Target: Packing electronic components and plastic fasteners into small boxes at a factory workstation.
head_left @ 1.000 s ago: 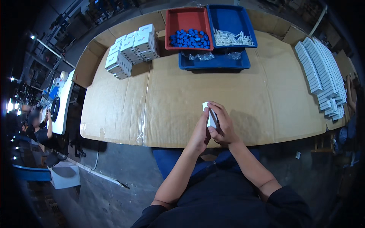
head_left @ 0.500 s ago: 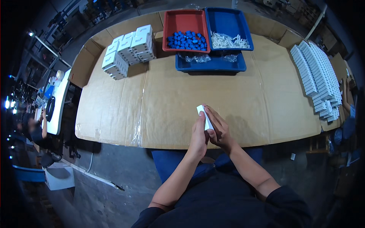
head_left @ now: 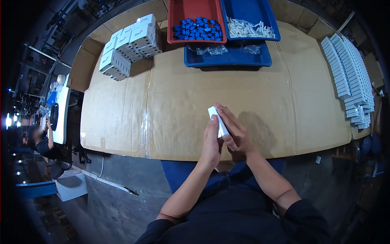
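Near the front edge of the table, a slim white box (head_left: 222, 130) is held between my two hands. My left hand (head_left: 211, 144) grips its left side, with the thumb lying along the upper face. Against the right side press the fingers of my right hand (head_left: 238, 136), its thumb close to the box's near end. The underside and the far right side of the box are hidden by the fingers.
At the back stand a red tray (head_left: 171, 24) of blue plastic pieces and a blue tray (head_left: 270, 18) of white pieces, above another blue tray (head_left: 227, 62) with clear bags. White boxes are stacked at left (head_left: 115, 64) and right (head_left: 350, 77). A person (head_left: 44, 142) sits far left.
My view has shifted, so the trays and stacks appear higher in the picture. Both hands keep their hold on the white box, almost in the same pose.
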Motion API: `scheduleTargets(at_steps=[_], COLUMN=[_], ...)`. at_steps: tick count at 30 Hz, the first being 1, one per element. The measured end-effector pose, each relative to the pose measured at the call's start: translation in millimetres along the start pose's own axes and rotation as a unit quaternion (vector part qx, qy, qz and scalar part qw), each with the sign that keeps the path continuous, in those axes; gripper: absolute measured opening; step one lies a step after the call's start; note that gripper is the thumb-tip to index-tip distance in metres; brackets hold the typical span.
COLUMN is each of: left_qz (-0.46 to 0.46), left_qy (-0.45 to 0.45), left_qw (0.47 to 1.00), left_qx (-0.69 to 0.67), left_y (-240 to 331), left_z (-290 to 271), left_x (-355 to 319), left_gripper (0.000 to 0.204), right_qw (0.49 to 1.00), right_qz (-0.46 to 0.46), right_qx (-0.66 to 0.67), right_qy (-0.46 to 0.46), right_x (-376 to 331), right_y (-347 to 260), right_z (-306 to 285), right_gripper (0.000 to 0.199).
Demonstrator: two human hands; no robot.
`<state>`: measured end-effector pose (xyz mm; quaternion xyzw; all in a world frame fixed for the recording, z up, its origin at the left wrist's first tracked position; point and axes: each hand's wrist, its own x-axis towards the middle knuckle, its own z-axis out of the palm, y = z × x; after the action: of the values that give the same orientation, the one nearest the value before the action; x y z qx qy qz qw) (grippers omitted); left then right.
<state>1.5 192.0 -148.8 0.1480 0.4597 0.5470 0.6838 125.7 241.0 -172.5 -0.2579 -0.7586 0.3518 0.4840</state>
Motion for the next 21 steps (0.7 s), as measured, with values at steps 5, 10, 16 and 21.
scheduleTargets(at_steps=[5, 10, 16, 21], left_qz=[0.194, 0.257, 0.305, 0.347], left_qy=[-0.053, -0.065, -0.064, -0.05], left_qw=[0.975, 0.95, 0.931, 0.917], left_qx=[0.093, 0.163, 0.193, 0.193], left_y=[5, 4, -8, -17], left_z=[-11, -24, -35, -40], left_x=[14, 24, 32, 37], left_gripper=[0.067, 0.069, 0.066, 0.064], right_qw=[0.994, 0.993, 0.995, 0.993], right_qz=[0.103, 0.112, 0.062, 0.025], right_qx=[0.036, 0.046, -0.06, -0.109], right_qy=[0.022, 0.007, -0.049, -0.034], right_x=[5, -11, -14, -17], right_y=[-11, -1, 3, 11], right_z=[3, 11, 11, 17], right_gripper=[0.066, 0.057, 0.05, 0.049])
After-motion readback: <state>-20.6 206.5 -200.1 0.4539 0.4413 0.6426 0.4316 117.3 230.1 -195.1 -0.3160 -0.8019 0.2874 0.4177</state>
